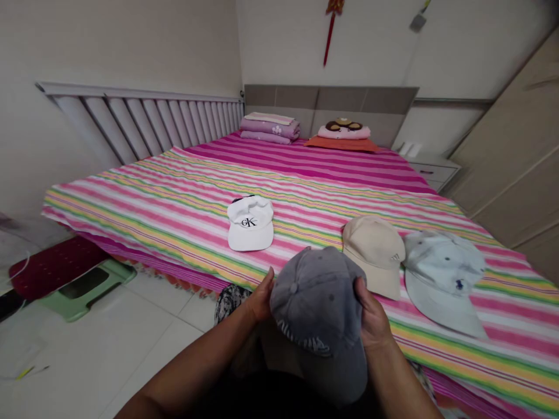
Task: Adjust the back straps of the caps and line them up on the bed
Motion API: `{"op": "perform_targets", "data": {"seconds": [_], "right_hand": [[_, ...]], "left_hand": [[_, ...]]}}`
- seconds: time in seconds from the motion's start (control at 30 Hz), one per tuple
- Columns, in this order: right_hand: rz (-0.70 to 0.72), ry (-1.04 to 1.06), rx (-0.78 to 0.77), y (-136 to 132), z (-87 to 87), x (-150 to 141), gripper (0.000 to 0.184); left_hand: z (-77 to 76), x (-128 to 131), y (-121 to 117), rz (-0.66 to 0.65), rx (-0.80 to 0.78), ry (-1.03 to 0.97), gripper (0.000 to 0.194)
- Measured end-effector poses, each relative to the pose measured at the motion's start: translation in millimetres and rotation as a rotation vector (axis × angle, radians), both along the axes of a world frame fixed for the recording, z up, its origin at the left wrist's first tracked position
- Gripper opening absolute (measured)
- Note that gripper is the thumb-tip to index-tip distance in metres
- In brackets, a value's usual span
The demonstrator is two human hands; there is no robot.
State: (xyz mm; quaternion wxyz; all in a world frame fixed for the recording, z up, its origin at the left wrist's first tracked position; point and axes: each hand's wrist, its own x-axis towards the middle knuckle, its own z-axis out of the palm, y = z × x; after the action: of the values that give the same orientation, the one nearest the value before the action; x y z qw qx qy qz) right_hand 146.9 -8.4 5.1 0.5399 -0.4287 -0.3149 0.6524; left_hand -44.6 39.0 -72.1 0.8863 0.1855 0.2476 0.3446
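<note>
A grey baseball cap point(321, 297) with light lettering is held between my two hands, its brim toward me. My left hand point(262, 298) grips its left side, and my right hand point(372, 314) grips the right side with the thumb on the crown. The fingers beneath the cap are hidden. On the bed lies a white cap point(250, 224) with black "CK"-like letters, apart from my hands. Just beyond my right hand sits a beige cap point(374, 250). Touching or nearly touching it is a pale blue cap point(443, 276) with a small dark emblem.
A bed with a striped sheet point(174, 198) fills the middle. Folded purple bedding point(269, 129) and a pink-and-orange pile point(343, 137) rest by the headboard point(332, 102). A green stool point(87, 288) stands on the floor at left; a nightstand point(432, 169) is at the far right.
</note>
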Motion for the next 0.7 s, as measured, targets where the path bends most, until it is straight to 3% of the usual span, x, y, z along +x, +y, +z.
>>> {"op": "perform_targets", "data": {"seconds": [0.17,0.33,0.43,0.5,0.6,0.7], "right_hand": [[-0.056,0.025,-0.025,-7,-3.3,12,0.046],[-0.136,0.042,-0.010,-14,-14.2,28,0.044],[-0.190,0.040,0.019,-20,-21.5,35,0.037],[-0.206,0.037,-0.005,-25,-24.5,38,0.036],[-0.185,0.034,-0.059,-32,-27.3,40,0.036],[-0.120,0.064,-0.022,-39,-29.5,43,0.040]], "left_hand": [[18.9,-3,10,0.085,-0.086,0.063,0.048],[35.8,-5,7,0.154,-0.046,0.032,0.055],[42.5,0,3,0.082,-0.029,0.030,0.058],[45.1,4,0,0.033,-0.002,0.044,0.046],[48.9,10,-3,0.061,0.117,0.056,0.026],[54.2,13,-5,0.056,0.179,0.054,0.028]]}}
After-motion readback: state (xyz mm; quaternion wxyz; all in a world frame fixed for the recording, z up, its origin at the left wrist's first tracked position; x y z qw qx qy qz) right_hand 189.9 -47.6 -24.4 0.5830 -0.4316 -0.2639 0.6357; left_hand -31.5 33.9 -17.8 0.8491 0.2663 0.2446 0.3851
